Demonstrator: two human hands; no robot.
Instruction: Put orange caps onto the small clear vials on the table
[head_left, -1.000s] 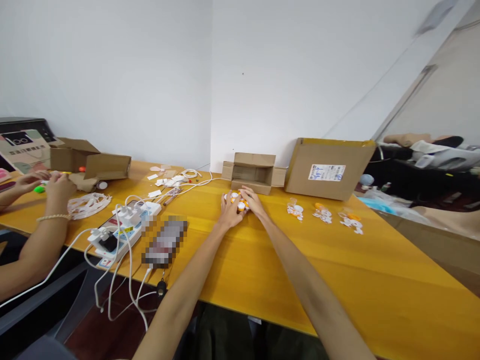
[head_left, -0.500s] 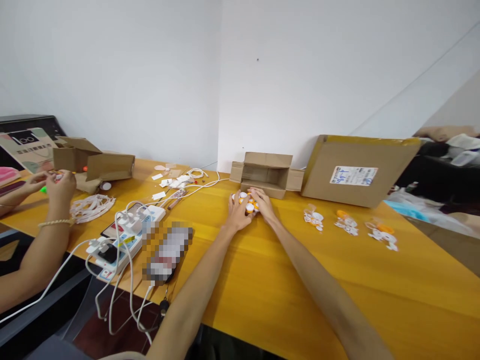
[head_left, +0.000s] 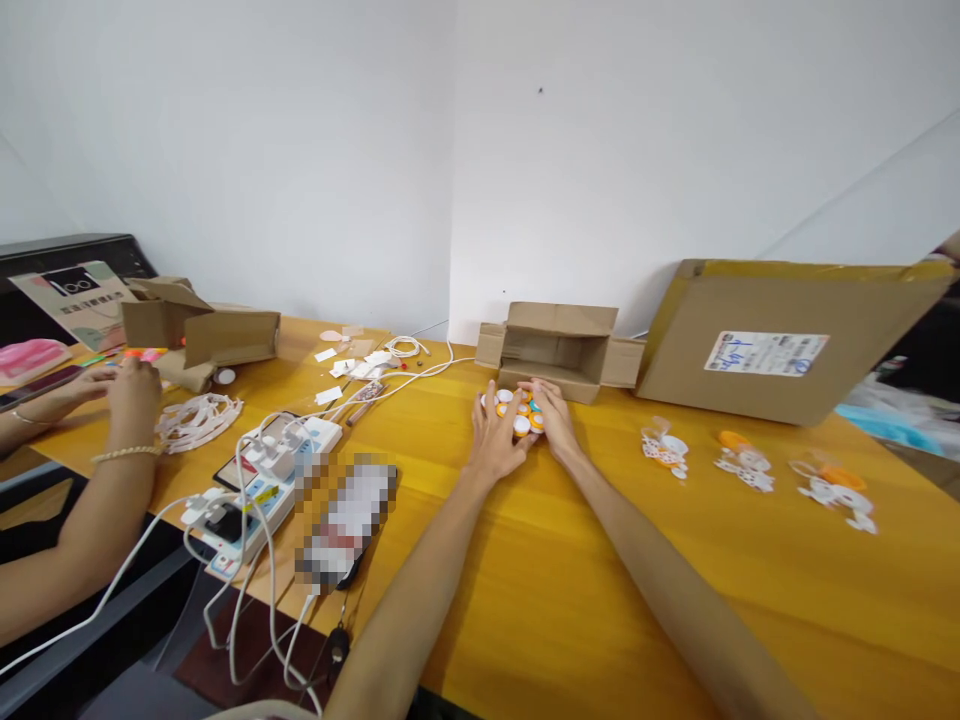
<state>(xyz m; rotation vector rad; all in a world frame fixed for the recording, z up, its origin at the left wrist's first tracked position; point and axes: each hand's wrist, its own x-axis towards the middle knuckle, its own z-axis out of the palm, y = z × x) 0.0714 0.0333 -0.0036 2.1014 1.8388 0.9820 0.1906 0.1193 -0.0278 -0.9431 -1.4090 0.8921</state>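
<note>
Several small round pieces (head_left: 521, 425), white and orange with a bit of teal, lie grouped on the wooden table (head_left: 555, 600). My left hand (head_left: 496, 437) rests over their left side with its fingers spread apart. On their right side, my right hand (head_left: 553, 415) touches the group; whether its fingers grip a piece is hidden. Just behind the pieces stands an open cardboard box (head_left: 559, 350) with its flaps folded out. Part of the group is covered by my fingers.
To the right are three small piles of white and orange parts (head_left: 742, 465) before a large carton (head_left: 750, 345). A power strip (head_left: 281, 490), cables and a blurred phone (head_left: 352, 520) lie left. Another person's hands (head_left: 135, 385) work at far left.
The view has shifted, so the carton and the part piles sit farther right and look larger. My left fingers are spread wider over the pieces.
</note>
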